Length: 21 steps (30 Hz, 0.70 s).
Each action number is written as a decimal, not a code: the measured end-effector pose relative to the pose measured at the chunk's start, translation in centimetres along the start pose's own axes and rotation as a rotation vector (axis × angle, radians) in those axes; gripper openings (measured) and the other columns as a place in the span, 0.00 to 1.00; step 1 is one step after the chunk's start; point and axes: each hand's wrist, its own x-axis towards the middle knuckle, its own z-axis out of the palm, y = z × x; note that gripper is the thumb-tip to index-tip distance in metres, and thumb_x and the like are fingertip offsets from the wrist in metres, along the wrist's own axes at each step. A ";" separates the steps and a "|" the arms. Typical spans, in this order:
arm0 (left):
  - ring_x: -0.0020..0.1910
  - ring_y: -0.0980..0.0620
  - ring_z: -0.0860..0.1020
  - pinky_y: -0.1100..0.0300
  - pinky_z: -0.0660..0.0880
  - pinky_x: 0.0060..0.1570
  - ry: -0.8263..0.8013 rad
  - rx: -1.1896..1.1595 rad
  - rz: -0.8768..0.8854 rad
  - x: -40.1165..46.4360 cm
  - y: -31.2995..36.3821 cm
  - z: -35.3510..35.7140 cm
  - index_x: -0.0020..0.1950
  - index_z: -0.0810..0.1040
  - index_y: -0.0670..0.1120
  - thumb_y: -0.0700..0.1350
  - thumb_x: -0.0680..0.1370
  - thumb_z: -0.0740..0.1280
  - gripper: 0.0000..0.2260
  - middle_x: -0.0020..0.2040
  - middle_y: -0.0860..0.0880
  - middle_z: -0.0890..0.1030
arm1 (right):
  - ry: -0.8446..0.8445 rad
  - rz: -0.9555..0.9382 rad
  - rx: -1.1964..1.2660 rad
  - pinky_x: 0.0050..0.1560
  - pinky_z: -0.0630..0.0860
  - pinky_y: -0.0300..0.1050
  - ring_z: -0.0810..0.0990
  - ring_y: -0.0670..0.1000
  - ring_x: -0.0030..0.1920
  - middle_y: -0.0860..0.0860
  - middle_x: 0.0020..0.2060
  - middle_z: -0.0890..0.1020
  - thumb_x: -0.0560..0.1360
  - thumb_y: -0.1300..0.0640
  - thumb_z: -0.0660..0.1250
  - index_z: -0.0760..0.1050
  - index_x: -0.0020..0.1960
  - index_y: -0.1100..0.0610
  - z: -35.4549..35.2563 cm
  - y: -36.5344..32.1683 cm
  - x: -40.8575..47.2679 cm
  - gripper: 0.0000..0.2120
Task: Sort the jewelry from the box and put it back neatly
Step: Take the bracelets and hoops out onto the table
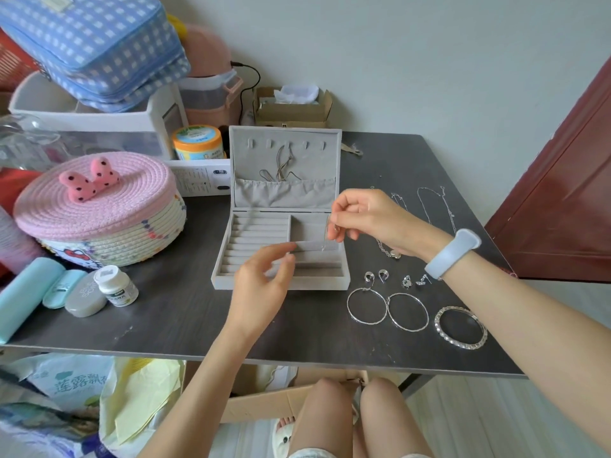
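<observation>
An open grey velvet jewelry box (pixel 224 256) stands mid-table, its lid upright with a brown cord (pixel 287 166) hanging from a hook. My right hand (pixel 367 219) pinches a thin silver chain (pixel 326 234) that dangles over the box's right compartments. My left hand (pixel 264 285) hovers over the box's front, fingers relaxed, holding nothing. On the table to the right lie two large hoop earrings (pixel 387 310), a twisted bangle (pixel 461 327), small silver earrings (pixel 375 277), more small pieces (pixel 413 280) and several necklaces (pixel 436 206).
A pink-lidded woven basket (pixel 99 213) sits at the left, with a white pill bottle (pixel 115 285), grey case (pixel 85 299) and mint cases (pixel 29 292) in front. Storage bins and a blue checked bag (pixel 92 44) crowd the back left. A red door (pixel 568 180) stands at right.
</observation>
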 end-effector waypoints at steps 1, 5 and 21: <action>0.50 0.67 0.76 0.77 0.68 0.49 -0.048 -0.102 -0.028 0.0 0.7 0.3 0.56 0.78 0.49 0.41 0.78 0.63 0.09 0.54 0.56 0.79 | -0.004 -0.011 0.011 0.32 0.68 0.33 0.77 0.46 0.31 0.51 0.32 0.81 0.75 0.66 0.62 0.70 0.37 0.56 0.0 -0.3 -0.2 0.09; 0.54 0.64 0.77 0.72 0.71 0.53 -0.194 -0.373 -0.092 -0.2 2.7 1.1 0.61 0.77 0.48 0.43 0.77 0.64 0.13 0.56 0.55 0.80 | -0.069 -0.045 -0.020 0.31 0.69 0.32 0.74 0.44 0.29 0.46 0.26 0.78 0.75 0.64 0.63 0.72 0.37 0.55 0.0 -1.3 -1.4 0.09; 0.41 0.58 0.80 0.68 0.74 0.49 -0.238 -0.214 -0.230 -2.7 0.7 0.1 0.39 0.81 0.43 0.42 0.74 0.68 0.05 0.39 0.49 0.83 | -0.193 0.106 -0.495 0.36 0.70 0.30 0.76 0.44 0.34 0.44 0.30 0.79 0.74 0.58 0.65 0.80 0.44 0.55 1.4 2.2 -5.7 0.05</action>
